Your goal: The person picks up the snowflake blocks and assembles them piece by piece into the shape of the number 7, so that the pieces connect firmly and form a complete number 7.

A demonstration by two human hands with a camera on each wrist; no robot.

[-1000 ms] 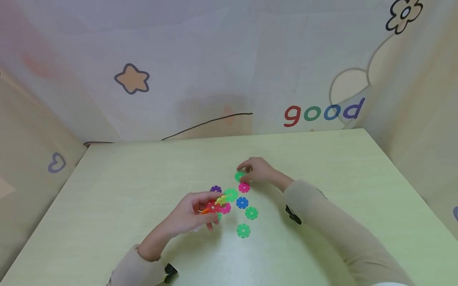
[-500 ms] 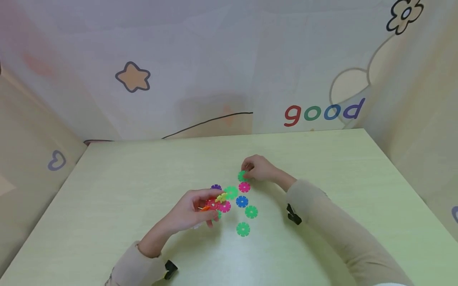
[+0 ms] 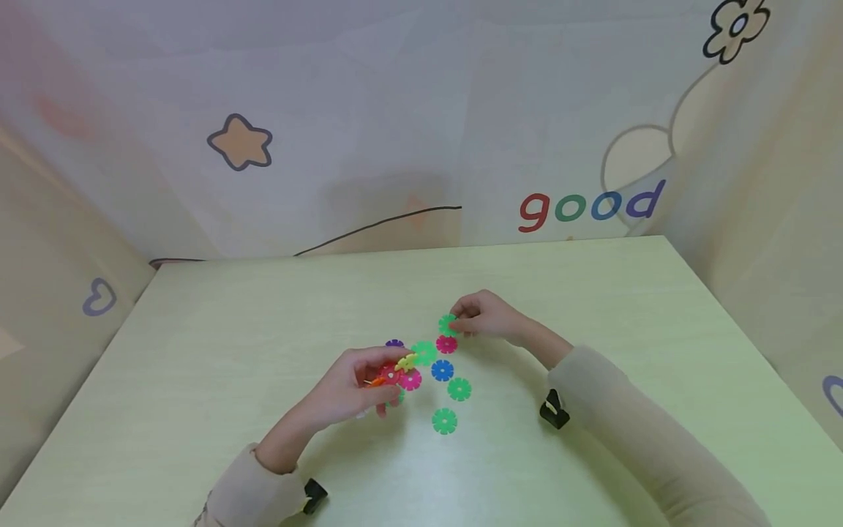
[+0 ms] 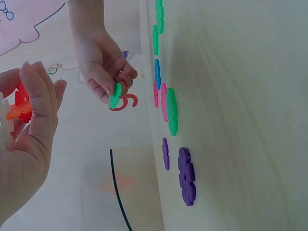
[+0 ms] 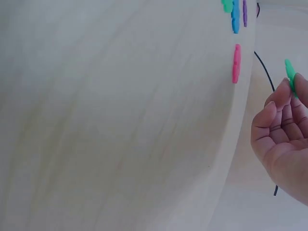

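Note:
My left hand (image 3: 356,384) grips a joined cluster of notched snowflake discs. A red disc (image 3: 390,375), a yellow disc (image 3: 406,361) and an orange disc (image 4: 19,110) show in it, with a white disc (image 4: 6,125) partly covered by the fingers. Between thumb and fingertips, my right hand (image 3: 490,316) pinches a green snowflake disc (image 3: 448,325). Both wrist views show that green disc raised off the table. Below it lies a pink disc (image 3: 446,345), with a blue disc (image 3: 443,370) nearer to me.
Flat on the pale table (image 3: 560,468) lie more discs: light green (image 3: 424,353), another pink (image 3: 411,380), green (image 3: 459,389) and a nearer green (image 3: 444,421). Two purple discs (image 4: 186,176) lie behind my left hand. A printed curtain (image 3: 369,110) stands along the back.
My right fingers have closed on the green disc, picked it up and shifted slightly right. My left hand stays nearly still with the cluster.

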